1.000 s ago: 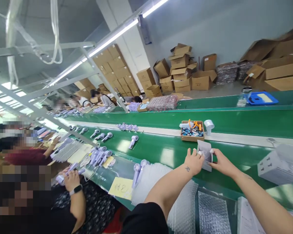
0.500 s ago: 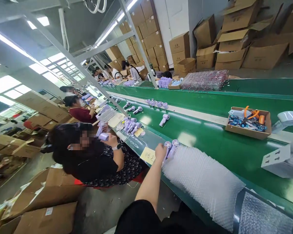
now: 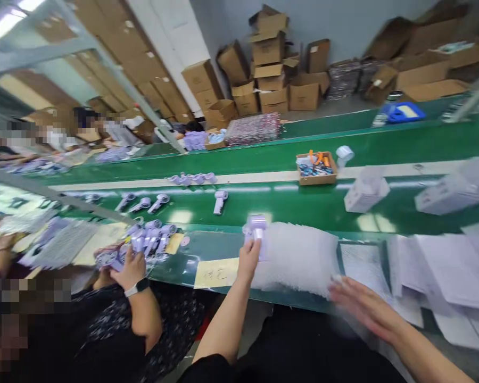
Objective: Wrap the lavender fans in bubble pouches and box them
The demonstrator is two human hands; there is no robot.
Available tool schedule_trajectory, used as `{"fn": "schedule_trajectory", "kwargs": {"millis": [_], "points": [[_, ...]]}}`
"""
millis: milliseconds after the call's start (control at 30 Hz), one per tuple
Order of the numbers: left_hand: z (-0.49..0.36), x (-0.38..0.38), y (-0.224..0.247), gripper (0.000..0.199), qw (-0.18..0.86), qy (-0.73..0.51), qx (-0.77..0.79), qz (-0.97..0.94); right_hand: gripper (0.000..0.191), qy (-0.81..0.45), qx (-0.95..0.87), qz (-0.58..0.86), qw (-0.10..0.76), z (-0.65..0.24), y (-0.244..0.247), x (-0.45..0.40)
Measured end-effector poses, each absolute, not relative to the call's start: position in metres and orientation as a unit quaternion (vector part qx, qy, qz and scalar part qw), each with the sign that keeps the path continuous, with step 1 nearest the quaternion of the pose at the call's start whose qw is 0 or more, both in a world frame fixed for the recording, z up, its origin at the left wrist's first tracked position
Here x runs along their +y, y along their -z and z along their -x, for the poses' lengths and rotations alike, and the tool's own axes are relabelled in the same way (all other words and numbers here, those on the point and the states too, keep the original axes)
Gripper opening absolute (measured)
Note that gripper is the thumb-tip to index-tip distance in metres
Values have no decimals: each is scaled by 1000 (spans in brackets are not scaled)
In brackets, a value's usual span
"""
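A small pale-purple handheld fan (image 3: 255,229) is held up just above the near edge of the green conveyor belt (image 3: 303,205), its round head uppermost and its handle inside the person's left hand (image 3: 249,260). That hand's fingers are curled around the handle in a closed grip, with the bare forearm reaching up from the bottom of the view. Just right of the fan, touching or nearly touching it, lies a thick stack of clear bubble-wrap pouches (image 3: 299,258) on the near ledge. The person's right hand (image 3: 361,307) hovers by the lower right corner of that stack; it is blurred, fingers stretched out flat and spread, holding nothing. Whether its fingertips touch the pouches cannot be told.

A yellow paper note (image 3: 216,272) lies on the ledge just left of the left hand. Right of the pouches are flat white sheets (image 3: 439,266), blurred. On the belt beyond, one more purple fan (image 3: 220,201) lies alone, and white cartons (image 3: 365,194) sit further right. A small brown cardboard tray of tools (image 3: 316,166) stands on the pale strip behind the belt.

At lower left a co-worker's hand (image 3: 130,271) with a wristwatch holds purple fans beside a cluster of more purple fans (image 3: 151,236). Brown cardboard boxes (image 3: 269,69) are piled against the far wall.
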State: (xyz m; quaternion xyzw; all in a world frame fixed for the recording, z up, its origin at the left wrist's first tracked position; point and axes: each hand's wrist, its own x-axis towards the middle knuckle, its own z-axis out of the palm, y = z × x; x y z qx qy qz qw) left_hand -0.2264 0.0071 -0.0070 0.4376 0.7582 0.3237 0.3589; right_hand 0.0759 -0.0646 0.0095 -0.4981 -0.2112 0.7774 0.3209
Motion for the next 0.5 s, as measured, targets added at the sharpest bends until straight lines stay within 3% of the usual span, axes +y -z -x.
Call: {"fn": "schedule_trajectory", "kwargs": {"millis": [67, 133, 200, 333, 400, 500], "points": [[156, -1, 8, 39, 522, -342, 624, -470, 45, -771, -206, 461, 388, -71, 1, -67], [83, -17, 14, 43, 657, -266, 499, -498, 50, -734, -210, 473, 441, -82, 8, -63], [25, -33, 24, 44, 692, -220, 443, -525, 48, -672, -169, 525, 495, -105, 7, -63], [-33, -48, 54, 29, 520, -94, 464, -711, 40, -541, -108, 595, 585, -171, -11, -88], [-41, -49, 69, 26, 425, 8, 399, -813, 42, -519, -107, 627, 572, -201, -22, -109], [-45, -45, 86, 25, 399, 74, 358, -841, 45, -553, -83, 647, 519, -229, -30, -140]]}}
